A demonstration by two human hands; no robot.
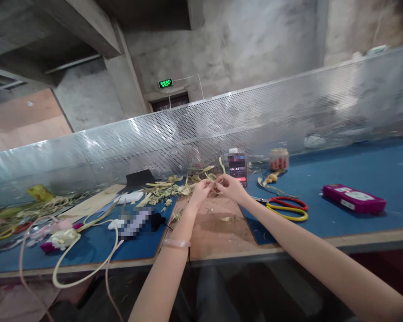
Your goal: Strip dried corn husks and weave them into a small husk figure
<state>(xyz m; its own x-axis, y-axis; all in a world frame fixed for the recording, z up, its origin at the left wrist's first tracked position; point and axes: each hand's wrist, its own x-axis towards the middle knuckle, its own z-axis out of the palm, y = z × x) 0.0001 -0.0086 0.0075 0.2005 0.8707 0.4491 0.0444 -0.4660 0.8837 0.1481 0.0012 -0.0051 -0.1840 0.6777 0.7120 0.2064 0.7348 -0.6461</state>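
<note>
My left hand (202, 191) and my right hand (232, 188) meet over a bare brown wooden board (215, 223), fingertips pinched close together. Between them is a pale, dried plant strip (222, 164), with one end sticking up behind my right fingers; its lower part is hidden by the fingers. Just behind my hands lies a pile of dried plant strips (196, 175). A phone (237, 170) showing a running timer stands behind my right hand. Scissors with red and yellow handles (287, 208) lie beside my right forearm.
To the right are a purple box-shaped object (354, 198) and a jar with red marks (279, 159). Leafy scraps (163, 194), looping cables (57, 273) and a second pair of scissors (15, 230) lie left. A perforated metal screen (174, 129) closes the table's back.
</note>
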